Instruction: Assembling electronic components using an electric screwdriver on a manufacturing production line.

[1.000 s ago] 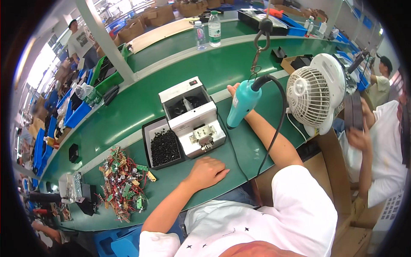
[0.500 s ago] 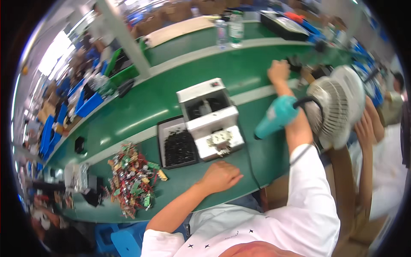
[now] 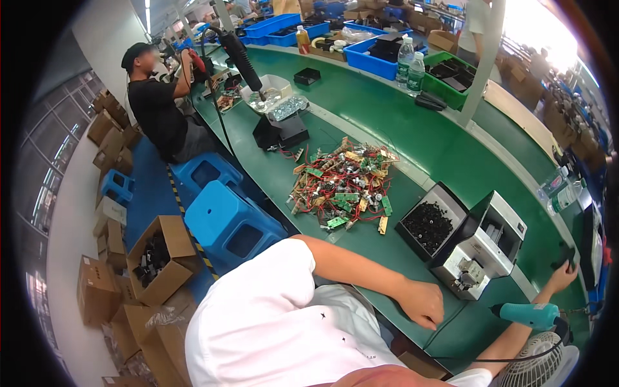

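My left hand (image 3: 419, 303) rests on the green bench (image 3: 400, 261) near its front edge, fingers curled in, nothing showing in them. It is in front of a white-and-black screw feeder (image 3: 480, 248). My right arm stretches out to the right past a teal electric screwdriver (image 3: 530, 315). Its hand (image 3: 563, 278) has closed fingers at a small black part (image 3: 566, 254), seemingly gripping it; detail is blurred. Beside the feeder sits a black tray (image 3: 412, 240) of tiny black pieces. To its left lies a heap of green circuit boards with red wires (image 3: 342, 184).
A white fan (image 3: 532, 361) stands at lower right, a cable crossing near it. Blue stools (image 3: 232, 222) and cardboard boxes (image 3: 164, 258) are at left. A co-worker in black (image 3: 161, 109) sits farther along the bench. Bottles (image 3: 412, 72) and blue bins (image 3: 380, 58) line its far side.
The view has swung left, so the bench things appear shifted and the co-worker shows. My left hand stays by the front edge; my right hand is still stretched out at the right.
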`<state>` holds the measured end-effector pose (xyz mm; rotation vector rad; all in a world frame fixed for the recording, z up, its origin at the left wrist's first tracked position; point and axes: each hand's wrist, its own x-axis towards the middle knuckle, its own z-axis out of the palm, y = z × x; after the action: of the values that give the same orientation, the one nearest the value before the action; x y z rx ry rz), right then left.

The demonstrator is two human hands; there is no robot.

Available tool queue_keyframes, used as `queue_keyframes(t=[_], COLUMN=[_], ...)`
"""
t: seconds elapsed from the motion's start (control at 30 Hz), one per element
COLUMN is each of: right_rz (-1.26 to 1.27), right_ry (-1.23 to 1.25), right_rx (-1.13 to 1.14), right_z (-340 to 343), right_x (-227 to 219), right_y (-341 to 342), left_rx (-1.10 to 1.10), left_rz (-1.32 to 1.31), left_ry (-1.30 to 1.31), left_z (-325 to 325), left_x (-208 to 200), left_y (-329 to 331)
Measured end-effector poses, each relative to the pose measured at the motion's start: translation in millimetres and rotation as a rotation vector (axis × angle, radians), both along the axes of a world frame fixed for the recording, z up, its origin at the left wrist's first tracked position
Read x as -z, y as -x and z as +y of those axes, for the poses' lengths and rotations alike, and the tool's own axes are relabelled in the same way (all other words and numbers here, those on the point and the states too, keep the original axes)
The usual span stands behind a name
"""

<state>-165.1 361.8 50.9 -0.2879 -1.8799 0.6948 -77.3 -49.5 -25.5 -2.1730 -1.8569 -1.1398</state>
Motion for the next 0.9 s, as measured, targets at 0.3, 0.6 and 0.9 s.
queue_keyframes(t=[0.3, 0.6, 0.9], right_rz=[0.232, 0.362, -0.091], right_ry=[-0.231, -0.477, 0.403], right_rx=[-0.414, -0.351, -0.943], right_z=[-189, -252, -253], right_x=[-45, -70, -79], right_y=[-33, -58, -85], left_rx=[-0.077, 0.057, -0.04], left_rz=[-1.2, -1.185, -0.584], left_ry=[-0.501, -0.597, -0.403], left_z=[48, 22, 5], left_x=[-115, -138, -148], left_y=[57, 81, 89])
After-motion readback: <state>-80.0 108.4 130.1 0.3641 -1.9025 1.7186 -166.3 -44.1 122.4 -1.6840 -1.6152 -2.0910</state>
